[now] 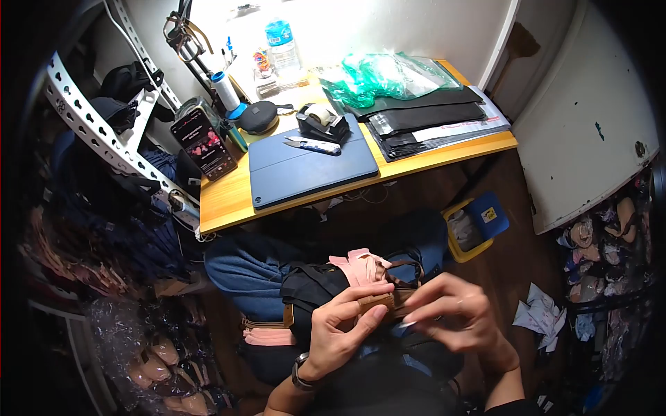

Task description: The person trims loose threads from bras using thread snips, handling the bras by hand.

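My left hand (345,324), with a watch at its wrist, pinches a small flat brown piece (375,301) between thumb and fingers above my lap. Close by on the right, my right hand (454,312) has its thumb and fingers drawn together beside the brown piece. A small pale glint shows at its fingertips; what it holds is too small and blurred to name. Pink fabric (362,266) and black fabric (313,283) lie across my lap behind the hands. A second pink bundle with a brown band (269,335) rests by my left leg.
On the wooden desk (451,154) are a dark blue folder-like case (305,173), a folding knife (313,145), a tape dispenser (323,123), a propped phone (205,147) and black plastic packs (430,118). A yellow and blue bin (469,232) stands below. Bagged garments flank both sides.
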`<state>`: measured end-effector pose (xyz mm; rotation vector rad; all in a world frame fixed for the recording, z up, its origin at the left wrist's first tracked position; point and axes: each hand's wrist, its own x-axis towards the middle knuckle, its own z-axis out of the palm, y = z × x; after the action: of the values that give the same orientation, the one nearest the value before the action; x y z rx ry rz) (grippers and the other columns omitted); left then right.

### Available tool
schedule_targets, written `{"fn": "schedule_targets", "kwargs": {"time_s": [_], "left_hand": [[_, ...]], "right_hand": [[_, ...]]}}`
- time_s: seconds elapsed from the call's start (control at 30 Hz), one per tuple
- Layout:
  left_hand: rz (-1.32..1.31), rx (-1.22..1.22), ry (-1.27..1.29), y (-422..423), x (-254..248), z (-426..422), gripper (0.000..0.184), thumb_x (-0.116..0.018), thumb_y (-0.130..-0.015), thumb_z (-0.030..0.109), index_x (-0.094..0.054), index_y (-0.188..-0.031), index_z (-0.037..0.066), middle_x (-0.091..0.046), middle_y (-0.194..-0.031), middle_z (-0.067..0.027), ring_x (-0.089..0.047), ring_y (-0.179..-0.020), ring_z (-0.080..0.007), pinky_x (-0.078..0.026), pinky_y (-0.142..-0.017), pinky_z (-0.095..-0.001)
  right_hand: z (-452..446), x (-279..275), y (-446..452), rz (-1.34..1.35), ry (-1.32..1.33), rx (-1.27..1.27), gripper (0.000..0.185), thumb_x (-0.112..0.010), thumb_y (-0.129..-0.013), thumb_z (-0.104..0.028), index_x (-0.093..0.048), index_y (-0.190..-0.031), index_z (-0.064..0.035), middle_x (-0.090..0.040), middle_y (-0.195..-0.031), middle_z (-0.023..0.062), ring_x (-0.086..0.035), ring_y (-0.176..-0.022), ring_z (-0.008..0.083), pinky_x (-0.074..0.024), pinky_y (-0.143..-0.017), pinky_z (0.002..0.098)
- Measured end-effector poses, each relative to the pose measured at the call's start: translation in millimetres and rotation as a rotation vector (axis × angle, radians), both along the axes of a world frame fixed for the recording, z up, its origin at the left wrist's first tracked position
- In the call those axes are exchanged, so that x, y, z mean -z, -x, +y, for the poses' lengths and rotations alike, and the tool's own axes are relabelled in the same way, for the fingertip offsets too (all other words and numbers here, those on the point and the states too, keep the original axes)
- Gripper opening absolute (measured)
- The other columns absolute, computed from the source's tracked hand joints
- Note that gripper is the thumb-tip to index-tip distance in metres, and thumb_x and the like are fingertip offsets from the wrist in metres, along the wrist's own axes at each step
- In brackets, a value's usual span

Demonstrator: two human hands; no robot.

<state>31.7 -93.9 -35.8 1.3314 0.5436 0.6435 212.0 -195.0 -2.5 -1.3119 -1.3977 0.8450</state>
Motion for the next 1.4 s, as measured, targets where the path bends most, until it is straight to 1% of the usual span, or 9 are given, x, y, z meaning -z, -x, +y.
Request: {"fn": "schedule_targets", "kwargs": {"time_s": [0.07,0.13,0.3,0.4,0.97,1.07,1.13,1.23,1.4], "left_hand": [[0.012,-0.022,0.053,1.4,-0.7,-0.6,0.014,-0.064,-0.085,0.003,-0.068,-0.094,-0.007,-0.063,-0.113,-0.0140,-0.058,-0.105,-0.0203,-0.045,-0.088,-0.0262],[-0.003,0.007,-0.054,-0.4,1.4,-1.1,0.013,-0.066,-0.083,0.001,-0.068,-0.094,-0.006,-0.064,-0.109,-0.0116,-0.060,-0.096,-0.0170,-0.046,-0.081,-0.0237],[0.072,0.007,-0.149,3.2,0.4,-1.2,0.014,-0.066,-0.081,-0.002,-0.067,-0.095,-0.004,-0.065,-0.100,-0.0084,-0.060,-0.083,-0.0139,-0.046,-0.072,-0.0230],[0.090,0.005,-0.156,3.1,1.5,-1.1,0.014,-0.066,-0.081,-0.003,-0.066,-0.094,-0.003,-0.064,-0.095,-0.0082,-0.060,-0.083,-0.0141,-0.046,-0.071,-0.0232],[0.117,0.039,-0.182,1.8,-1.4,-0.6,0.013,-0.064,-0.080,-0.005,-0.064,-0.093,-0.005,-0.063,-0.093,-0.0091,-0.060,-0.082,-0.0162,-0.046,-0.071,-0.0245],[0.114,0.056,-0.212,2.7,1.3,-0.2,0.013,-0.064,-0.080,-0.005,-0.064,-0.093,-0.005,-0.063,-0.092,-0.0089,-0.060,-0.082,-0.0157,-0.046,-0.070,-0.0242],[0.110,0.065,-0.226,1.9,2.9,0.2,0.013,-0.064,-0.080,-0.005,-0.064,-0.093,-0.005,-0.063,-0.091,-0.0088,-0.059,-0.081,-0.0154,-0.046,-0.069,-0.0240],[0.102,0.070,-0.247,1.3,4.2,0.7,0.009,-0.065,-0.079,-0.009,-0.064,-0.088,-0.008,-0.061,-0.089,-0.0074,-0.059,-0.077,-0.0092,-0.047,-0.067,-0.0193],[0.091,0.067,-0.149,2.7,7.4,-0.4,0.013,-0.064,-0.080,-0.005,-0.065,-0.093,-0.005,-0.063,-0.090,-0.0076,-0.058,-0.079,-0.0132,-0.044,-0.066,-0.0221]], "right_hand": [[10.1,-1.4,-1.2,-0.059,-0.088,0.047,0.023,-0.070,-0.071,0.009,-0.070,-0.090,-0.0027,-0.064,-0.090,0.0117,-0.063,-0.087,0.0201,-0.0508,-0.079,0.0300],[19.0,-1.6,1.1,-0.180,-0.266,0.157,0.026,-0.069,-0.070,0.010,-0.069,-0.093,-0.0025,-0.065,-0.089,0.0123,-0.065,-0.085,0.0205,-0.0526,-0.075,0.0303],[30.5,2.2,14.7,-0.190,-0.251,0.079,0.029,-0.069,-0.069,0.012,-0.068,-0.095,-0.0016,-0.065,-0.086,0.0125,-0.066,-0.077,0.0202,-0.0541,-0.068,0.0289],[33.8,4.5,16.4,-0.180,-0.233,0.052,0.028,-0.069,-0.069,0.013,-0.068,-0.094,0.0001,-0.066,-0.082,0.0126,-0.066,-0.072,0.0201,-0.0542,-0.062,0.0272],[32.6,3.3,13.9,-0.281,-0.203,0.039,0.026,-0.069,-0.070,0.011,-0.068,-0.093,-0.0008,-0.066,-0.079,0.0126,-0.066,-0.067,0.0204,-0.0531,-0.060,0.0269],[34.4,0.7,7.0,-0.282,-0.162,-0.074,0.026,-0.070,-0.069,0.010,-0.067,-0.092,-0.0012,-0.066,-0.079,0.0116,-0.066,-0.066,0.0212,-0.0529,-0.060,0.0267],[34.8,0.6,3.3,-0.270,-0.151,-0.091,0.026,-0.070,-0.069,0.010,-0.067,-0.092,-0.0012,-0.066,-0.079,0.0114,-0.066,-0.067,0.0214,-0.0529,-0.060,0.0266],[34.2,1.5,0.3,-0.244,-0.131,-0.129,0.025,-0.070,-0.069,0.010,-0.067,-0.091,-0.0011,-0.066,-0.079,0.0109,-0.066,-0.068,0.0218,-0.0528,-0.059,0.0264],[30.8,3.3,-1.9,-0.221,-0.106,-0.126,0.024,-0.071,-0.068,0.010,-0.067,-0.090,-0.0008,-0.067,-0.083,0.0111,-0.068,-0.073,0.0218,-0.0537,-0.063,0.0264]]}}
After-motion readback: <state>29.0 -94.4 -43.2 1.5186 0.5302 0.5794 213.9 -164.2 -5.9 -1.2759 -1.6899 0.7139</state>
